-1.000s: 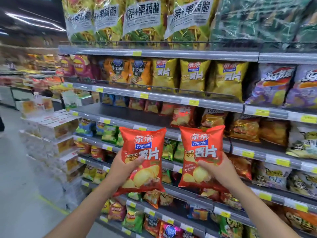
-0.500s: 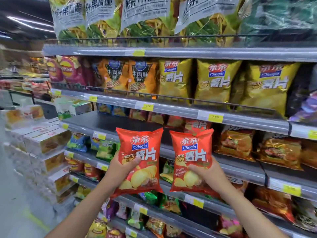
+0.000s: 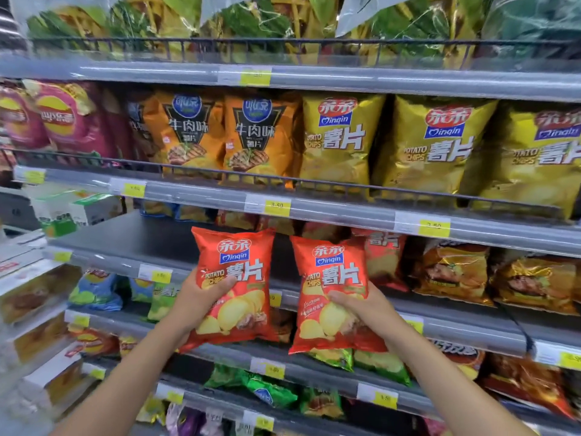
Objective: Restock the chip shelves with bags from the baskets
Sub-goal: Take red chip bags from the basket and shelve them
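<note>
I hold two red Qinqin potato chip bags upright in front of the shelves. My left hand (image 3: 196, 302) grips the left red bag (image 3: 239, 297) at its lower left side, thumb across the front. My right hand (image 3: 364, 306) grips the right red bag (image 3: 330, 278) at its lower right side. Both bags hang just before a grey shelf (image 3: 135, 237) that is bare on its left part. Matching red bags (image 3: 382, 256) stand at the back of that shelf, behind the right bag.
Yellow Qinqin bags (image 3: 339, 136) and orange beef-flavour bags (image 3: 185, 136) fill the shelf above. Brown and gold bags (image 3: 452, 272) stand to the right on the grey shelf. Green bags (image 3: 377, 361) sit on lower shelves. Stacked boxed goods (image 3: 37, 297) stand at the left.
I have moved closer to the shelves and both red bags have risen toward the grey shelf. My grip on each bag is unchanged.
</note>
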